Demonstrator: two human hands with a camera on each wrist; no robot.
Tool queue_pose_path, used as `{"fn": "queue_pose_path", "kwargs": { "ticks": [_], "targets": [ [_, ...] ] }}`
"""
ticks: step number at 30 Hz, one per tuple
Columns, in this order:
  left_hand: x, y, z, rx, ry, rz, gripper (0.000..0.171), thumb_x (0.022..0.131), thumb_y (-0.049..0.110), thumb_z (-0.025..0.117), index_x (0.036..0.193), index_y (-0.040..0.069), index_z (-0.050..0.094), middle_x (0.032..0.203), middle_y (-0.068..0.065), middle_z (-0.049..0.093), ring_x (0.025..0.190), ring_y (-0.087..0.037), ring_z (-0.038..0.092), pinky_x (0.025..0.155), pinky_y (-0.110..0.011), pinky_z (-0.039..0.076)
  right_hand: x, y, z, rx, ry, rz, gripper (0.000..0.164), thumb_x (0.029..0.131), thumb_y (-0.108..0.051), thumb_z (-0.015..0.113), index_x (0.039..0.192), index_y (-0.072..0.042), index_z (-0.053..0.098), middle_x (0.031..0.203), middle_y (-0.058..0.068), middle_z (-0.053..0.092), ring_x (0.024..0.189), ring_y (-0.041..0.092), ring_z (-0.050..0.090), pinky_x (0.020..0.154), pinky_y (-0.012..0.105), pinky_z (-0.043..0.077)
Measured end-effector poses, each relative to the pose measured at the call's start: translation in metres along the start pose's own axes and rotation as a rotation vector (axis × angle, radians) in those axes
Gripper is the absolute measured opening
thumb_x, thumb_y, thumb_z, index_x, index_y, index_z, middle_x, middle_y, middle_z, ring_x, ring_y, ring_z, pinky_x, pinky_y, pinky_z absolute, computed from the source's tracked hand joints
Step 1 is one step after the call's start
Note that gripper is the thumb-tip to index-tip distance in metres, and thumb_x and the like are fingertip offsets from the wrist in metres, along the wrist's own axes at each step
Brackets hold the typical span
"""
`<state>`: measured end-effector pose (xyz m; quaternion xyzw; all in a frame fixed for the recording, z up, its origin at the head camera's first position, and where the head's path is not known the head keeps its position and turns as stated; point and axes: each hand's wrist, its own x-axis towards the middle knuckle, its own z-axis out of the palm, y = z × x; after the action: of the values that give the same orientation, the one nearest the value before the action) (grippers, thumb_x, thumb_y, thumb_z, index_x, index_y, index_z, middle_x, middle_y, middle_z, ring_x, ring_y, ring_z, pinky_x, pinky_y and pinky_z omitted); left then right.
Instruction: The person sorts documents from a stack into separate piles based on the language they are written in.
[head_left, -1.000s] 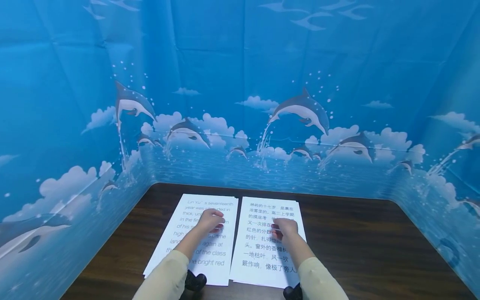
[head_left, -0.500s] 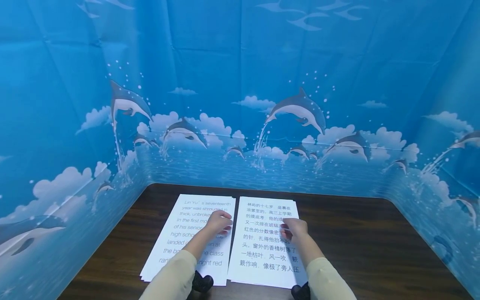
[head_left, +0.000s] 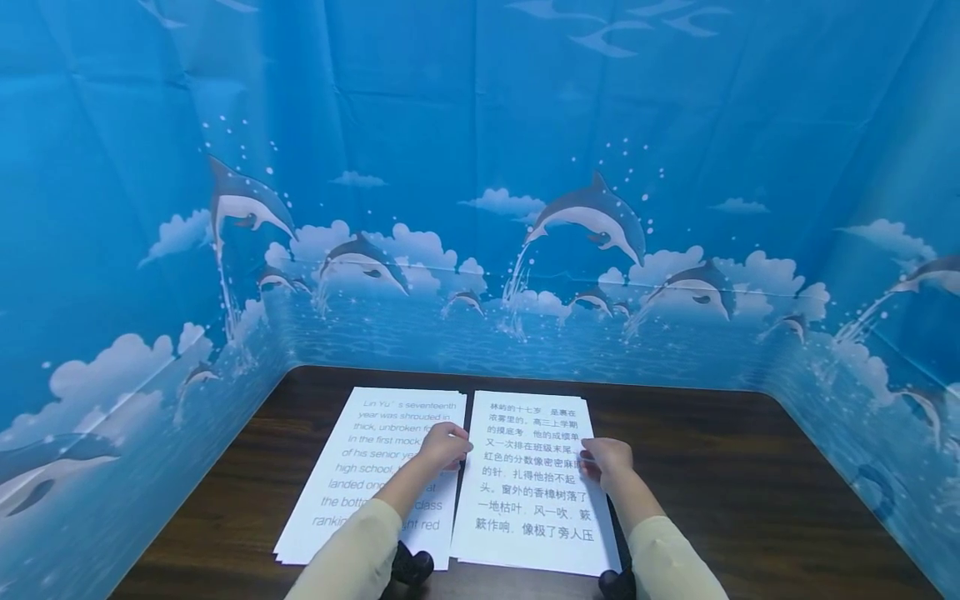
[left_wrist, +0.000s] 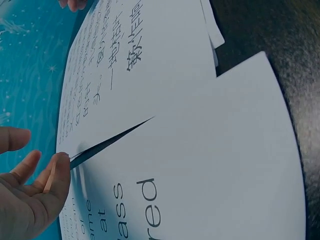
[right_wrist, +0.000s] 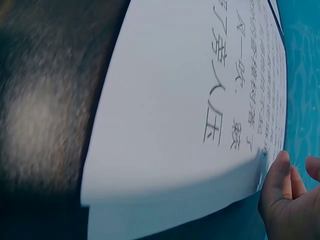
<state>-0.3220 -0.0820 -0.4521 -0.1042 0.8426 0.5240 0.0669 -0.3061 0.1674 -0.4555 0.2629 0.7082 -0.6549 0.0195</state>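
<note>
Two stacks of printed white paper lie side by side on a dark table. The left stack bears large English text, the right stack Chinese characters. My left hand is at the narrow gap between the stacks, by the right stack's left edge. At that stack's right edge is my right hand. In the left wrist view, the left hand has its thumb apart from its fingers. Likewise, the right hand has thumb and fingers apart, fingertips close to the paper edge. Whether either hand touches paper, I cannot tell.
Brown wooden tabletop extends to the right of the papers. A blue dolphin-print curtain surrounds the table at the back and sides. Some sheet edges stick out unevenly from the stacks.
Both hands have moved rightward over the papers, the left from the English text to the gap, the right from the Chinese text to its right edge. The head view has shifted slightly.
</note>
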Motion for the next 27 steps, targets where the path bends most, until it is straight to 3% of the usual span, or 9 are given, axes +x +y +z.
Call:
{"fn": "queue_pose_path", "kwargs": {
  "ticks": [10, 15, 19, 27],
  "targets": [
    [-0.003, 0.002, 0.004, 0.028, 0.011, -0.008, 0.019, 0.073, 0.009, 0.061, 0.089, 0.002, 0.055, 0.076, -0.010, 0.051, 0.070, -0.022, 0.052, 0.060, -0.030, 0.047, 0.002, 0.003, -0.008, -0.001, 0.002, -0.005, 0.033, 0.083, -0.012, 0.053, 0.109, 0.008, 0.048, 0.092, 0.020, 0.049, 0.063, 0.015, 0.051, 0.054, 0.022, 0.044],
    [-0.004, 0.002, 0.004, 0.031, 0.019, 0.000, 0.019, 0.073, 0.010, 0.061, 0.089, 0.003, 0.055, 0.082, -0.010, 0.051, 0.074, -0.022, 0.051, 0.061, -0.031, 0.047, 0.001, 0.003, -0.013, -0.020, 0.020, -0.009, 0.034, 0.083, -0.013, 0.054, 0.110, 0.007, 0.048, 0.098, 0.021, 0.047, 0.078, 0.025, 0.052, 0.057, 0.022, 0.045],
    [-0.006, 0.002, 0.006, 0.045, 0.029, -0.016, 0.020, 0.072, 0.010, 0.062, 0.089, 0.003, 0.055, 0.084, -0.010, 0.051, 0.076, -0.023, 0.051, 0.063, -0.032, 0.046, 0.002, 0.005, -0.014, -0.059, 0.046, -0.012, 0.033, 0.082, -0.012, 0.055, 0.108, 0.008, 0.049, 0.099, 0.022, 0.047, 0.087, 0.031, 0.051, 0.051, 0.019, 0.044],
    [-0.006, 0.003, 0.007, 0.042, 0.029, -0.040, 0.020, 0.072, 0.011, 0.062, 0.089, 0.003, 0.056, 0.083, -0.009, 0.051, 0.077, -0.023, 0.051, 0.066, -0.034, 0.045, 0.050, 0.041, -0.010, -0.173, 0.135, -0.073, 0.031, 0.082, -0.019, 0.057, 0.104, 0.002, 0.052, 0.097, 0.019, 0.050, 0.086, 0.031, 0.052, 0.067, 0.035, 0.048]
  ]
}}
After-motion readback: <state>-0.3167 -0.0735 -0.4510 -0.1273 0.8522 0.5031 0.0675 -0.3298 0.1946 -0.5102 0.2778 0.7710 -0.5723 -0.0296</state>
